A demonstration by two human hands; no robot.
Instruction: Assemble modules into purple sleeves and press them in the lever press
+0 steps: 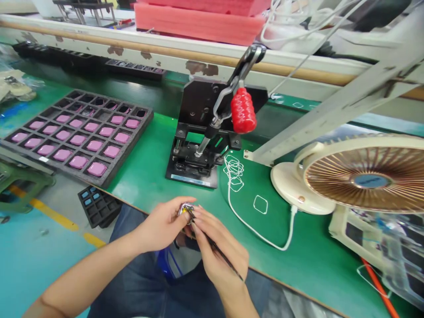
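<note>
Just past the bench's front edge, my left hand (159, 225) pinches a small smartwatch case (185, 207) with its inside turned up; a yellow part shows in it. Closed around slim black tweezers (225, 257), my right hand (220, 251) brings their tips to the opening of the case. My fingers cover much of the case and the tips. Beyond my hands stands a black press fixture (192, 170) with a toggle clamp and a red grip (243, 111). Thin white square rings (261, 204) lie on the green bench to the right, several more in a tangled pile.
At left, a grey foam tray (114, 170) holds pink watch cases in rows. A beige fan (367, 176) stands right, its white cable (256, 236) looping over the bench. A slanted white post (318, 106) rises behind. A smaller black tray (99, 207) sits lower left, below bench level.
</note>
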